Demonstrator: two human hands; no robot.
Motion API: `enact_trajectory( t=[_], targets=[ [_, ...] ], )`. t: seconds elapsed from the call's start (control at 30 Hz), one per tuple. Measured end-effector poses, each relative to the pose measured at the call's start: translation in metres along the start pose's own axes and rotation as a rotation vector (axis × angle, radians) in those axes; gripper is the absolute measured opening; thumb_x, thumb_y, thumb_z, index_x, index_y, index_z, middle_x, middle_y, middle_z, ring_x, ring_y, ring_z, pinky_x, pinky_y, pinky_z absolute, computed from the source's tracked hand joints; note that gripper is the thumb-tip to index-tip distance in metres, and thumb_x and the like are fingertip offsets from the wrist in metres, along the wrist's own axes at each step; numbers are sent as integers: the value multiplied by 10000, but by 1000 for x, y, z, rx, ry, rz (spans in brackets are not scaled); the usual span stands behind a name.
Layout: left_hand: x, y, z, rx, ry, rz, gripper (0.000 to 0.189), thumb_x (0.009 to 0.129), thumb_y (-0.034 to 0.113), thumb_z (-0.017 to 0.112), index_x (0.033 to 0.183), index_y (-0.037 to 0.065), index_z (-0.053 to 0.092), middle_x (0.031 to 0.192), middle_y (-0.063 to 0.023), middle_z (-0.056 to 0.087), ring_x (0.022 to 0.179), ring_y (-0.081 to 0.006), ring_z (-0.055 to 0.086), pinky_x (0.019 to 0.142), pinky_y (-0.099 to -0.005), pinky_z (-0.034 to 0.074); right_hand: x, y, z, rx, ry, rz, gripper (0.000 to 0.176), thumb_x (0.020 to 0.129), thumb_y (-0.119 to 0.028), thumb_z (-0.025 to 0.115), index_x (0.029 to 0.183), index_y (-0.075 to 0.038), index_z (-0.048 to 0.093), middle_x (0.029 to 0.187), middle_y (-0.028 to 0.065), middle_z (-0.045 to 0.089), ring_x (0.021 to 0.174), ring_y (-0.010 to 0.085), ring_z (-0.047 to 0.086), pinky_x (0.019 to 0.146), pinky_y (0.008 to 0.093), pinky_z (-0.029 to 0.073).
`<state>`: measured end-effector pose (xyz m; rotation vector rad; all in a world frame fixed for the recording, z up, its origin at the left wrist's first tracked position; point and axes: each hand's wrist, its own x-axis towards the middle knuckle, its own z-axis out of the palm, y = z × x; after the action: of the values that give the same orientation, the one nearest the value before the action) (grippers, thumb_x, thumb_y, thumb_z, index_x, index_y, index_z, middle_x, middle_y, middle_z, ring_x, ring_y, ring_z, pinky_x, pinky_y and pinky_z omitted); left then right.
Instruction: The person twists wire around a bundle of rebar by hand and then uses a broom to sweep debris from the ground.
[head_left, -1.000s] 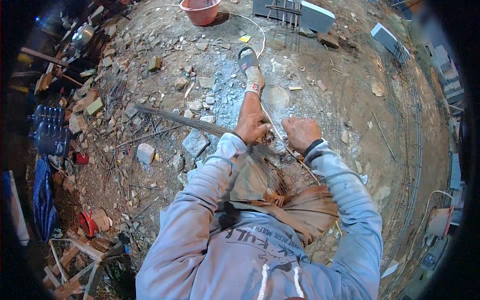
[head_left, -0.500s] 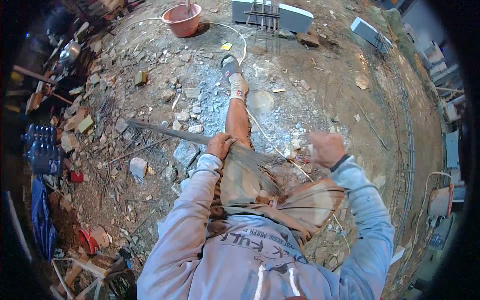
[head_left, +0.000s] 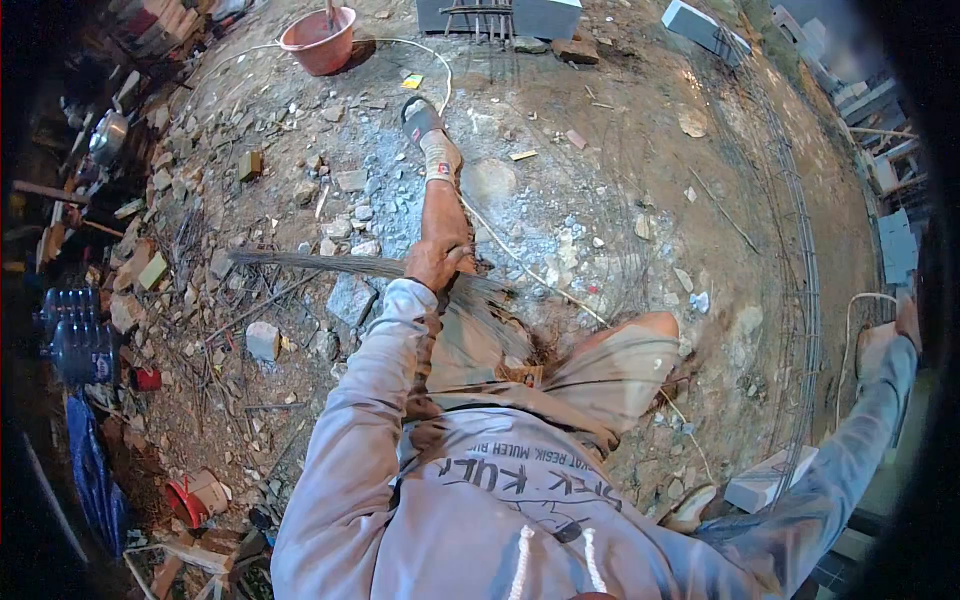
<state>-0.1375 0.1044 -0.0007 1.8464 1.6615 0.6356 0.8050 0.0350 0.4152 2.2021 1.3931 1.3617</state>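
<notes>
My left hand (head_left: 437, 262) is closed around the middle of a bundle of thin grey wires (head_left: 320, 261), above my outstretched leg. One end points left over the rubble; the other fans out over my trousers (head_left: 470, 340). My right hand (head_left: 908, 322) is stretched far out to the right, at the dark rim of the view. It is beside or against a pale container (head_left: 876, 350) with a thin, looped handle. Its fingers are too small and dim to make out.
Broken stone and rubble cover the ground. A reddish basin (head_left: 318, 45) and grey blocks (head_left: 545, 18) lie ahead. A long rebar cage (head_left: 800, 250) runs along the right, with a white block (head_left: 765, 480) nearer me. Large blue bottles (head_left: 85, 350) stand left. A pale cord (head_left: 530, 265) crosses the ground.
My right hand has swung from above my bent knee out to the far right, beside the pale container. My left hand keeps hold of the wire bundle. The view has shifted right.
</notes>
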Motion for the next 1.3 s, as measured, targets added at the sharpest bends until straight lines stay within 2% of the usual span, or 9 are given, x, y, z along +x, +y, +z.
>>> enact_trajectory(
  t=[0.07, 0.1, 0.23, 0.3, 0.4, 0.47, 0.67, 0.73, 1.3],
  targets=[
    [8, 7, 4, -75, -33, 82, 269, 851, 304, 550, 1019, 127, 661, 1001, -133, 635, 906, -326, 605, 786, -388, 470, -1, 14, -101, -438, -723, 68, 516, 808, -478, 557, 1190, -131, 548, 1125, 194, 583, 952, 303, 618, 772, 519, 485],
    [8, 11, 5, -74, -42, 88, 269, 851, 304, 550, 1019, 127, 661, 1001, -133, 635, 906, -326, 605, 786, -388, 470, -11, 4, -115, -441, -732, 72, 516, 808, -478, 557, 1190, -131, 548, 1125, 194, 583, 952, 303, 618, 772, 519, 485],
    [9, 16, 14, -47, -122, 110, 314, 882, 329, 497, 1100, 140, 620, 1045, -132, 623, 948, -325, 592, 817, -383, 461, -51, -43, -116, 871, -839, 482, 321, 863, -255, 481, 1145, -105, 508, 922, 96, 601, 681, 149, 553, 517, 288, 432],
    [10, 15, 16, -30, -114, 160, 327, 888, 336, 484, 1126, 148, 606, 1066, -133, 616, 963, -323, 587, 827, -381, 459, -79, -141, -149, 1474, -742, 632, 323, 859, -182, 482, 1167, -84, 467, 838, 48, 596, 561, 47, 486, 398, 141, 330],
    [7, 20, 11, -57, -99, 156, 329, 896, 343, 467, 1144, 168, 596, 1082, -125, 612, 964, -321, 587, 823, -384, 461, -123, -336, -228, 1801, -823, 615, 320, 799, -87, 516, 1114, -59, 464, 753, 4, 502, 536, 55, 450, 394, 160, 309],
    [5, 36, 3, -11, -147, 124, 328, 898, 345, 464, 1149, 177, 592, 1091, -117, 610, 968, -318, 586, 820, -384, 462, -151, -428, -260, 1951, -1014, 431, 293, 805, -110, 521, 1075, 1, 510, 747, 91, 610, 565, 124, 590, 441, 202, 430],
    [6, 43, 10, -61, -204, 56, 309, 898, 335, 470, 1119, 172, 611, 1043, -164, 617, 929, -314, 600, 799, -381, 466, -207, -598, -319, 1695, -1128, 31, 248, 756, -154, 561, 939, 10, 592, 762, 174, 634, 605, 235, 629, 504, 354, 488],
    [8, 25, 28, -22, -127, 146, 298, 897, 325, 474, 1106, 170, 618, 1021, -172, 622, 910, -312, 605, 790, -380, 468, -212, -612, -333, 1443, -612, -400, 242, 718, -192, 545, 901, -47, 607, 778, 204, 621, 693, 343, 615, 620, 435, 484],
    [-3, 28, 36, -94, -140, 106, 278, 883, 277, 495, 1041, 105, 646, 925, -181, 638, 862, -341, 606, 770, -397, 468, -244, -668, -367, 1175, -670, -690, 234, 667, -159, 530, 846, -24, 599, 768, 227, 615, 758, 398, 599, 710, 489, 470]
  ],
)
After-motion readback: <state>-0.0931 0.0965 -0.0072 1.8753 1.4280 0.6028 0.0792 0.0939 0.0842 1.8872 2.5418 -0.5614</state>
